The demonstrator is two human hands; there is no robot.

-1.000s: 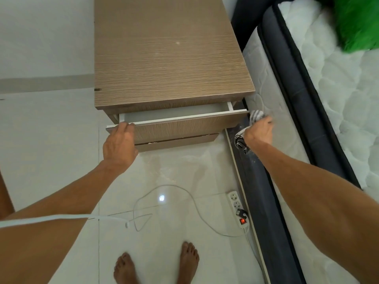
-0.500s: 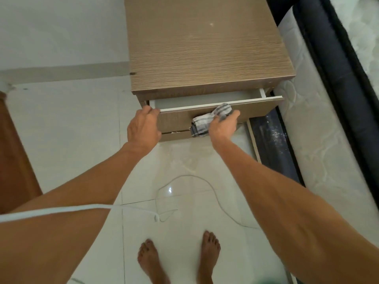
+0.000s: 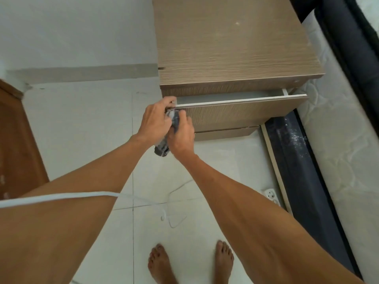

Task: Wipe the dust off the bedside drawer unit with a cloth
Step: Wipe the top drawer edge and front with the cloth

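The wood-grain bedside drawer unit (image 3: 231,48) stands against the wall, its top drawer (image 3: 242,114) pulled partly out with a white rim showing. My left hand (image 3: 154,121) grips the drawer's left top corner. My right hand (image 3: 181,136) presses a grey checked cloth (image 3: 164,147) against the left end of the drawer front, touching my left hand. The cloth hangs out below my right palm; most of it is hidden between the hands.
A dark bed frame (image 3: 291,152) and white mattress (image 3: 346,140) run along the right. A white power strip (image 3: 271,195) and thin white cable (image 3: 174,220) lie on the tiled floor near my bare feet (image 3: 162,263). A brown wooden door (image 3: 14,140) is at the left.
My right hand has swept the cloth leftward along the drawer front, from its right end to the left corner, meeting my left hand. The view has shifted left.
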